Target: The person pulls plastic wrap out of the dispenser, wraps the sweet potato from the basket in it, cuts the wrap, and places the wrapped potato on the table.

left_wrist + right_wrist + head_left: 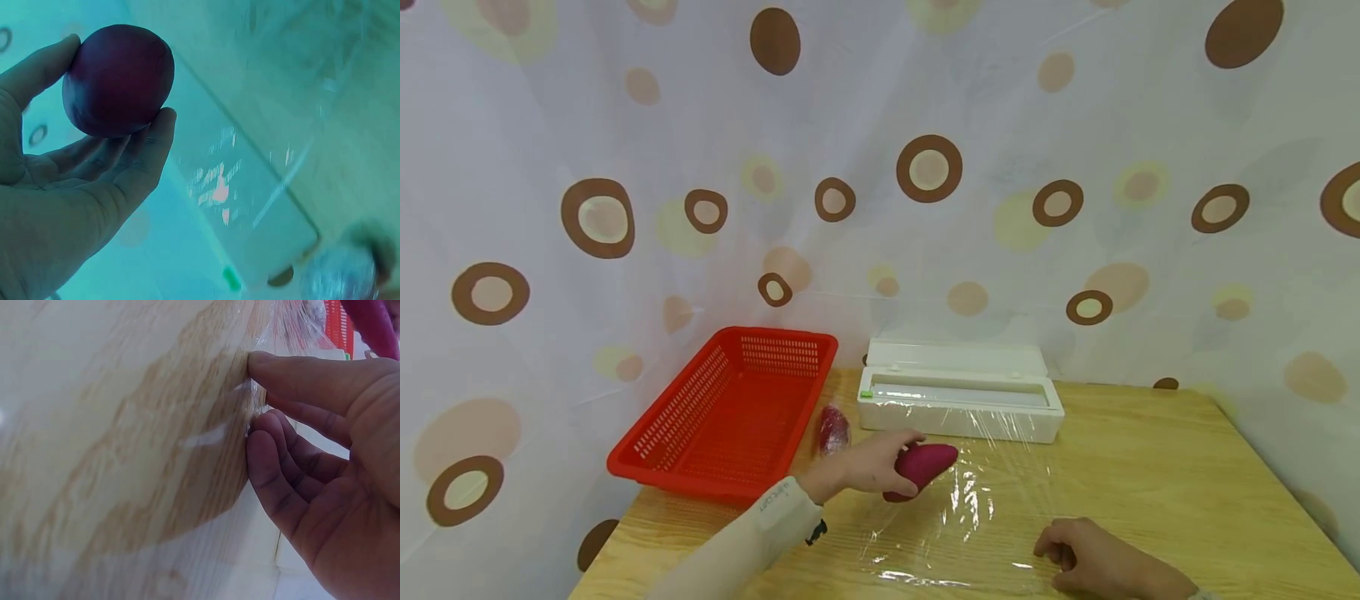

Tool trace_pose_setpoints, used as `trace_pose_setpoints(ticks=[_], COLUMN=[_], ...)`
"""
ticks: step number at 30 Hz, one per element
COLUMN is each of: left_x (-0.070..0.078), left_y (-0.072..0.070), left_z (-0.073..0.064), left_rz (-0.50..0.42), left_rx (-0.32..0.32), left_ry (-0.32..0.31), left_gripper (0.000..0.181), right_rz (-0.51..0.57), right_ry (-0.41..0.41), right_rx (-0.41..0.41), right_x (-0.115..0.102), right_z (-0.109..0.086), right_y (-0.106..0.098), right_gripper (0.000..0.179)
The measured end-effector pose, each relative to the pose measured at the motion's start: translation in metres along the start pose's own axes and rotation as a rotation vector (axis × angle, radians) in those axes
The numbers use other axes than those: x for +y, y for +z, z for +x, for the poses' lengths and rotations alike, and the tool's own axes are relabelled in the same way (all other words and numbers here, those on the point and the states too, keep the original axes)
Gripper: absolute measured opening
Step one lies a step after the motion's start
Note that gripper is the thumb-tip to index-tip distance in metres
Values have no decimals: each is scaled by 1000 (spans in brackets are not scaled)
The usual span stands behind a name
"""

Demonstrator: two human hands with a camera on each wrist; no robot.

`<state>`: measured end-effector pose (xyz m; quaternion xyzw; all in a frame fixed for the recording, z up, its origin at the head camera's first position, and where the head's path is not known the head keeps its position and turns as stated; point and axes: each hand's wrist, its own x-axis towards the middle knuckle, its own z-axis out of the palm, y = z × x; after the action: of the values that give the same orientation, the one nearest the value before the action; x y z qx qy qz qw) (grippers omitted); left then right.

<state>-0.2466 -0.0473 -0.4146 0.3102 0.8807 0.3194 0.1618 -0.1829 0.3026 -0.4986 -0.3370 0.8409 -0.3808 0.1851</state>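
My left hand (874, 463) grips a purple sweet potato (927, 463) between thumb and fingers, above the cling film. In the left wrist view the sweet potato (119, 81) shows its rounded end. A sheet of clear cling film (958, 517) lies over the table from the front of a white film dispenser box (958, 421), glinting with creases. At the sheet's near right corner, my right hand (1101, 560) has its fingers curled. The right wrist view shows that hand (331, 456) pinching the film's edge at the fingertips. Another sweet potato (834, 431), wrapped in film, lies left of the box.
A red plastic basket (722, 492) with slotted sides stands on the left of the wooden table (1165, 475). The box's white lid (955, 354) is raised at the back. Behind everything hangs a white curtain (865, 125) with brown circles.
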Motion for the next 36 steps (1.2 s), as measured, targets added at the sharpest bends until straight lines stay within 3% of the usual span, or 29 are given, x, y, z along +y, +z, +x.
trace_pose_setpoints(ticks=[5, 12, 22, 28, 32, 36], left_x=[6, 14, 12, 15, 18, 18], left_y=[32, 57, 78, 82, 82, 84], left_z=[11, 21, 26, 24, 22, 19], left_rz=[69, 140, 253, 306, 309, 335], left_rx=[-63, -107, -129, -159, -199, -191], left_ry=[71, 166, 238, 280, 287, 273], left_gripper=[59, 47, 38, 34, 32, 33], right_rz=[-2, -50, -40, -67, -40, -33], right_ry=[45, -50, -49, -66, 2, 52], right_rx=[-9, -1, -2, 16, 6, 2], right_x=[0, 5, 6, 3, 0, -3], right_z=[-1, 2, 3, 2, 1, 1], right_y=[-1, -4, -4, -2, -1, 0], right_gripper=[20, 22, 22, 22, 21, 17])
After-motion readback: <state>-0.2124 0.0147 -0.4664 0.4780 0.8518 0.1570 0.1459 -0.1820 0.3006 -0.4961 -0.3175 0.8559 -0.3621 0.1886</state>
